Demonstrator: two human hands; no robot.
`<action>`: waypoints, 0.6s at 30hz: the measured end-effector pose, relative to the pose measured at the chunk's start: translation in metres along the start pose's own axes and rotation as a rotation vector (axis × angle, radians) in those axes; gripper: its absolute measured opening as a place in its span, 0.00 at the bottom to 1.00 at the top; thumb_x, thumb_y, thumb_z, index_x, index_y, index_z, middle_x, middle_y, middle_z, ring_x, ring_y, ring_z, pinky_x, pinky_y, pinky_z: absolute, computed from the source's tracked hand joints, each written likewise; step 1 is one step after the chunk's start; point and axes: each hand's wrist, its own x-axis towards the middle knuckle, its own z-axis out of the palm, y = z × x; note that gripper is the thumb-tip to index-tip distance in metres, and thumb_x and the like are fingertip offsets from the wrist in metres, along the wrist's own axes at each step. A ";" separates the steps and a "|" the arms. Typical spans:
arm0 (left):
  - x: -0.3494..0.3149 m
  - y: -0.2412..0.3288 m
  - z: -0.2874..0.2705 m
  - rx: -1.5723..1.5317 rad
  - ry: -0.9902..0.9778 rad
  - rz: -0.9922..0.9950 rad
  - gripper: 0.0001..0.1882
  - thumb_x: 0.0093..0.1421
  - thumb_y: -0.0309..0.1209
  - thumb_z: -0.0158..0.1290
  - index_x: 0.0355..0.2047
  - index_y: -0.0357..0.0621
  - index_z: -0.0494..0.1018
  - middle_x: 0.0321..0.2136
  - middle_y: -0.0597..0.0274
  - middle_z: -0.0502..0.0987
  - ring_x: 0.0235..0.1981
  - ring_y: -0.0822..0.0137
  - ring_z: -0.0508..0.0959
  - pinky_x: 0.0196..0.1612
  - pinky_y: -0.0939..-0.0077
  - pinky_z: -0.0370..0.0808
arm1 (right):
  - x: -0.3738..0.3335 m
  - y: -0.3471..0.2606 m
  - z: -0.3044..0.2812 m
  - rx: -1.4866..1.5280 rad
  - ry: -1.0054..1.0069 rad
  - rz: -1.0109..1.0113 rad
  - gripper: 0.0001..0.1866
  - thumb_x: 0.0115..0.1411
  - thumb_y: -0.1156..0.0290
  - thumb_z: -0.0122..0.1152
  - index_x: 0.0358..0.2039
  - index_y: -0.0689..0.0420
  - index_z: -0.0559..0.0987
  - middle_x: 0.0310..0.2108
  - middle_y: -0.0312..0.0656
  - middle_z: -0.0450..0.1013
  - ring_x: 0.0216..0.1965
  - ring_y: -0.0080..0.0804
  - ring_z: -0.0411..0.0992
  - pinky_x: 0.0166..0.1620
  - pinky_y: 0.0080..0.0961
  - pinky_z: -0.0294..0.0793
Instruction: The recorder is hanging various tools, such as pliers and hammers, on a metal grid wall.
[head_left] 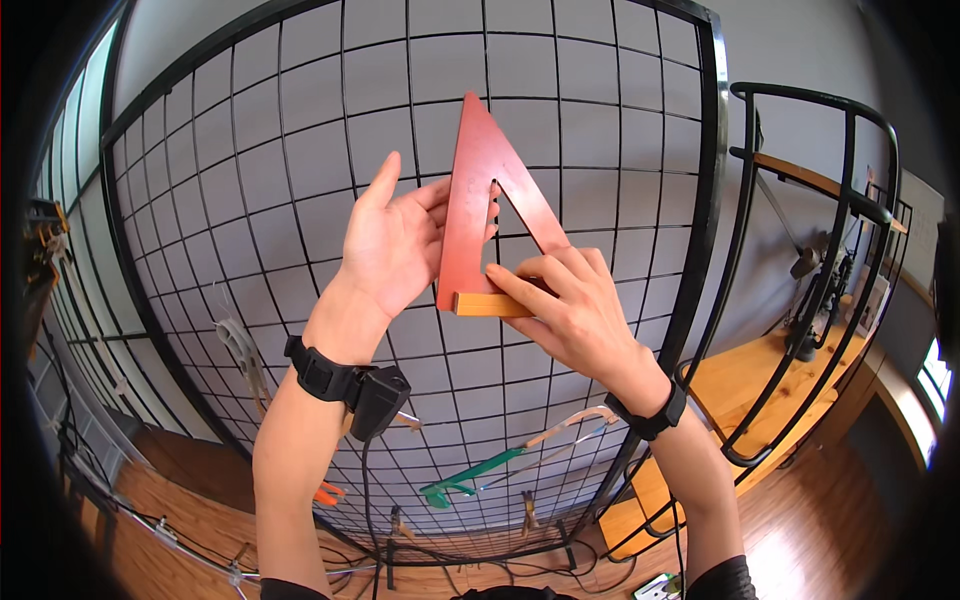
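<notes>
A red triangle square [464, 215] with an orange-yellow edge bar stands upright before a black wire grid panel [285, 165], its tip pointing up. My right hand [575, 305] is closed on its lower right corner, fingers over the bar and the slanted side. My left hand [385, 245] is open at its left side, palm showing and thumb stretched up. Its fingers reach behind the square, and some fingertips show through the triangular cutout. Whether they press on the back cannot be seen.
A hacksaw [475, 470] with a green handle hangs low on the grid. Spring clamps [528, 512] sit beneath it, and a grey-white tool [240, 350] hangs at left. To the right stands a black-railed wooden shelf [760, 385]. Cables [480, 562] run along the floor.
</notes>
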 end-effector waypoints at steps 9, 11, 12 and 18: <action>0.004 -0.005 -0.006 0.357 -0.024 0.061 0.40 0.66 0.59 0.31 0.58 0.29 0.60 0.51 0.51 0.70 0.48 0.60 0.73 0.55 0.64 0.69 | -0.009 -0.005 0.010 -0.017 -0.016 -0.002 0.30 0.41 0.69 0.70 0.49 0.49 0.77 0.35 0.30 0.69 0.37 0.29 0.66 0.41 0.29 0.61; 0.002 -0.008 -0.005 0.427 0.000 0.083 0.41 0.66 0.59 0.30 0.59 0.30 0.60 0.51 0.51 0.70 0.48 0.61 0.73 0.55 0.66 0.69 | -0.011 -0.008 0.012 -0.015 -0.020 0.003 0.30 0.41 0.69 0.70 0.49 0.49 0.77 0.35 0.30 0.69 0.37 0.29 0.66 0.42 0.29 0.61; 0.000 -0.009 -0.004 0.499 0.024 0.107 0.41 0.66 0.59 0.29 0.59 0.30 0.59 0.52 0.52 0.70 0.48 0.62 0.73 0.55 0.67 0.68 | -0.011 -0.009 0.012 -0.014 -0.023 0.007 0.30 0.41 0.69 0.70 0.49 0.49 0.77 0.35 0.30 0.69 0.36 0.29 0.66 0.42 0.29 0.62; -0.019 -0.032 0.004 0.766 0.131 0.360 0.31 0.68 0.47 0.40 0.59 0.29 0.60 0.53 0.54 0.70 0.54 0.67 0.69 0.58 0.73 0.63 | -0.019 -0.009 0.025 -0.038 0.015 0.007 0.29 0.41 0.70 0.70 0.49 0.49 0.77 0.35 0.30 0.69 0.36 0.29 0.66 0.41 0.29 0.62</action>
